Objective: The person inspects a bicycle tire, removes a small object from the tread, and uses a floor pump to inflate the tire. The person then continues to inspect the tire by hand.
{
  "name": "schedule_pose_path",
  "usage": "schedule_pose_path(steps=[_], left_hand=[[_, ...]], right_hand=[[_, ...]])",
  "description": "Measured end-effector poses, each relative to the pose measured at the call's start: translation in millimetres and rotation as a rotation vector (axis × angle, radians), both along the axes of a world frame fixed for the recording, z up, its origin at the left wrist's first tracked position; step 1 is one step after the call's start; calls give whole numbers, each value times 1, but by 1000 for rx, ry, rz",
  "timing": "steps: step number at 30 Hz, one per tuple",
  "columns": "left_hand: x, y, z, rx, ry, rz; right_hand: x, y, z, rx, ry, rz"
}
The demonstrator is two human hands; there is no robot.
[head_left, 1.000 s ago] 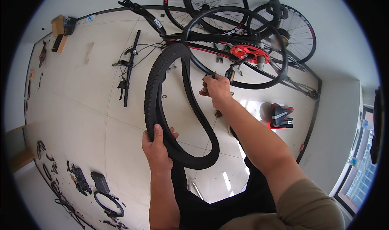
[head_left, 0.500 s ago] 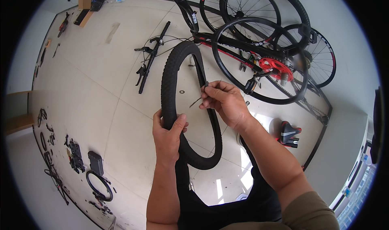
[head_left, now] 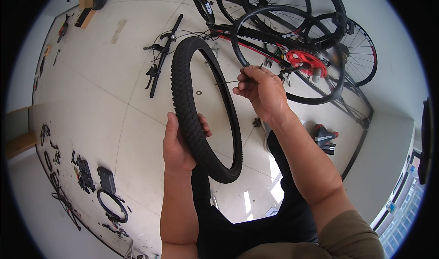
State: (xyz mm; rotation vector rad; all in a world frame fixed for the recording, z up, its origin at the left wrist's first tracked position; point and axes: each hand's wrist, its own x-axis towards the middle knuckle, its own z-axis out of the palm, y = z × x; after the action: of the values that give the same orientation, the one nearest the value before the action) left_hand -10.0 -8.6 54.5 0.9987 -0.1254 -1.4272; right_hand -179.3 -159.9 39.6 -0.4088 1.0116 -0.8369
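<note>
Left hand point(head_left: 178, 148) is wrapped round the lower left side of the knobby black tire point(head_left: 183, 87), fingertips inside the loop; tire is up off the floor point(head_left: 93, 126), tilted. Right hand point(head_left: 265, 92) is just right of it, fingers pinched on a thin dark strand point(head_left: 228, 82) pointing tireward (can't tell if it touches). Handlebar point(head_left: 163, 58) lies beyond, left.

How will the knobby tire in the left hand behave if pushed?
The knobby tire will probably flex, since no rim fills it. Its knobbed tread should give the left hand decent grip. Its ring shape suggests it may roll if released on edge.
</note>
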Motion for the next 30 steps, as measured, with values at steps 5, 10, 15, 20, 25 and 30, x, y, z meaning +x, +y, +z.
schedule_pose_path(steps=[5, 10, 15, 20, 25, 30], left_hand=[[-1, -2, -10, 58, -16, 13], [-3, -7, -11, 186, 165, 128], [-5, -7, -31, 317, 22, -58], [-12, -14, -25, 236, -105, -16], [-10, -7, -39, 235, -102, -25], [-10, -6, -44, 240, -106, 4]], right_hand=[[-3, -1, 0, -16, 24, -18], [-1, 1, 2, -64, 64, 97], [10, 25, -1, -206, 369, 617], [20, 41, -3, -310, 475, 817], [20, 43, -10, -307, 436, 836], [23, 42, -10, -290, 423, 846]])
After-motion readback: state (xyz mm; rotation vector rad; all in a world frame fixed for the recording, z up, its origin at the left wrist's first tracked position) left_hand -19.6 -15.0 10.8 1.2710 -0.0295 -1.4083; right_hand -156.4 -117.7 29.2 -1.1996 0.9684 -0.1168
